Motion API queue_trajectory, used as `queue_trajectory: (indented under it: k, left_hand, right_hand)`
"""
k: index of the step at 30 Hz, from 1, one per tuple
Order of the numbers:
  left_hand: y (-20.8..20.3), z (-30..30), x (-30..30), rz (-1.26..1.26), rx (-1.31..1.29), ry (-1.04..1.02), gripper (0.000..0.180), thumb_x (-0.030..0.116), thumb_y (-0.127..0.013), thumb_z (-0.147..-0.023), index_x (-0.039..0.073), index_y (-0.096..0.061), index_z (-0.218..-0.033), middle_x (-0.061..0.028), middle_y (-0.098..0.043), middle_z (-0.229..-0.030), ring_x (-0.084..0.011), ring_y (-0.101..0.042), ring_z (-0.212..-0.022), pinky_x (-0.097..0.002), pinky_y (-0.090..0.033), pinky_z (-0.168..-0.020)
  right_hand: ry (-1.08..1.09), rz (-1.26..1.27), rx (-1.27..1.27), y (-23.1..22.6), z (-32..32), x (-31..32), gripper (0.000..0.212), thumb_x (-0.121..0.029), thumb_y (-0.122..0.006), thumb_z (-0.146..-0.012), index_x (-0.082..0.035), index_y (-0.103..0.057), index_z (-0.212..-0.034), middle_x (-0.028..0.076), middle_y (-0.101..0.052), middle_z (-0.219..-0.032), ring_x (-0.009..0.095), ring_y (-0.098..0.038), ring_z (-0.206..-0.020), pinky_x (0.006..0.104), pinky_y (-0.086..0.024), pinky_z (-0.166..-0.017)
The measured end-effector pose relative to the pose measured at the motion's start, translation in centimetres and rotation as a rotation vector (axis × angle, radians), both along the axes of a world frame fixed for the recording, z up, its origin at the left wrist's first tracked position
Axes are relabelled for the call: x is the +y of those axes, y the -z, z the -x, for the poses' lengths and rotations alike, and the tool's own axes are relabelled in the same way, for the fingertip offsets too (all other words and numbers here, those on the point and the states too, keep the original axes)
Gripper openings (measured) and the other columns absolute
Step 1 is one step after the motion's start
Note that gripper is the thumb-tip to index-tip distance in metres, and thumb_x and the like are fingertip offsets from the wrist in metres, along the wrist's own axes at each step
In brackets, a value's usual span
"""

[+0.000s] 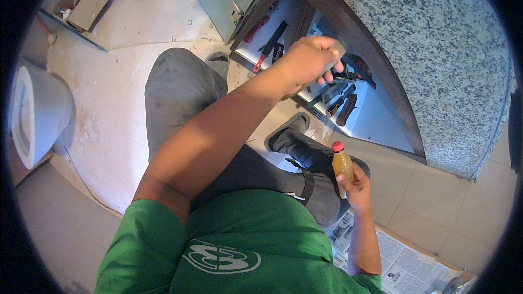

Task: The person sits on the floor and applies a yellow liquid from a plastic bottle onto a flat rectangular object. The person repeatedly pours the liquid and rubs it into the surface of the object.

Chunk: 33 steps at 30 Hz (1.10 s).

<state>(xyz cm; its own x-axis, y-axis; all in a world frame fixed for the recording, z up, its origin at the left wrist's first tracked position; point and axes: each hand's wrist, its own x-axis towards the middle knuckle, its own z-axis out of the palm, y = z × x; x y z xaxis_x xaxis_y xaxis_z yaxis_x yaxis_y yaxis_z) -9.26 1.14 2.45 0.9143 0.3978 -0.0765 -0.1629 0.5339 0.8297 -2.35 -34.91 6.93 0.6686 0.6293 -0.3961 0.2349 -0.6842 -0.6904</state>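
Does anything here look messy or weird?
Yes, a bit messy: small scraps litter the pale floor beside the open cabinet, and tools lie at different angles inside it. The red-capped bottle in the right hand shows no spill.

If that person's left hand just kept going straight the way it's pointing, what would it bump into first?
Probably the curved brown cabinet frame, with the speckled countertop just beyond. The left hand holds a greyish object, which would lead. Depth is unclear, so it might pass above.
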Motion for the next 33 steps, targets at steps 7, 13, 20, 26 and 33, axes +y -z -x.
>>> queue_trajectory:
  k: [7,13,20,26,33]
  left_hand:
    - [0.8,0.1,-0.3,0.138,0.137,-0.106,0.021,0.017,-0.049,-0.100,0.003,-0.059,-0.113,-0.0087,-0.067,-0.094,-0.0152,-0.060,-0.068,-0.0291,-0.051,-0.059]
    - [-0.3,0.6,0.3,0.201,-0.002,-0.108,0.020,0.019,-0.048,-0.102,0.004,-0.058,-0.111,-0.0097,-0.067,-0.100,-0.0164,-0.061,-0.077,-0.0310,-0.052,-0.067]
    - [0.1,-1.1,-0.6,0.191,-0.051,-0.027,0.020,0.020,-0.048,-0.103,0.003,-0.058,-0.109,-0.0100,-0.066,-0.103,-0.0175,-0.061,-0.081,-0.0324,-0.053,-0.072]
    - [0.5,-3.2,-1.6,0.163,-0.028,0.004,0.021,0.020,-0.050,-0.102,0.001,-0.059,-0.106,-0.0101,-0.066,-0.103,-0.0168,-0.061,-0.081,-0.0312,-0.052,-0.072]
    - [0.6,-5.3,-4.1,0.101,0.005,0.094,0.021,0.020,-0.051,-0.101,0.002,-0.061,-0.108,-0.0096,-0.067,-0.102,-0.0155,-0.060,-0.077,-0.0299,-0.051,-0.070]
  right_hand:
    - [0.021,-0.040,0.031,0.3,-0.2,-0.6,0.045,-0.019,-0.081,-0.083,0.001,-0.064,-0.120,0.003,-0.065,-0.104,0.011,-0.058,-0.095,0.0263,-0.045,-0.086]
    - [0.058,-0.042,0.057,0.6,-0.3,-1.0,0.044,-0.020,-0.081,-0.083,0.001,-0.064,-0.119,0.004,-0.065,-0.105,0.012,-0.058,-0.095,0.0267,-0.045,-0.086]
    - [0.022,-0.033,-0.036,0.9,-0.3,-1.2,0.046,-0.019,-0.082,-0.082,0.003,-0.063,-0.118,0.005,-0.065,-0.106,0.013,-0.058,-0.096,0.0277,-0.045,-0.088]
    - [0.049,-0.050,0.002,0.9,-0.4,-1.6,0.046,-0.023,-0.079,-0.083,0.000,-0.064,-0.119,0.005,-0.063,-0.107,0.015,-0.057,-0.100,0.0288,-0.043,-0.091]
    - [0.070,-0.078,0.022,1.3,-0.6,-2.4,0.043,-0.021,-0.078,-0.084,0.001,-0.064,-0.118,0.005,-0.063,-0.106,0.014,-0.057,-0.097,0.0283,-0.044,-0.089]
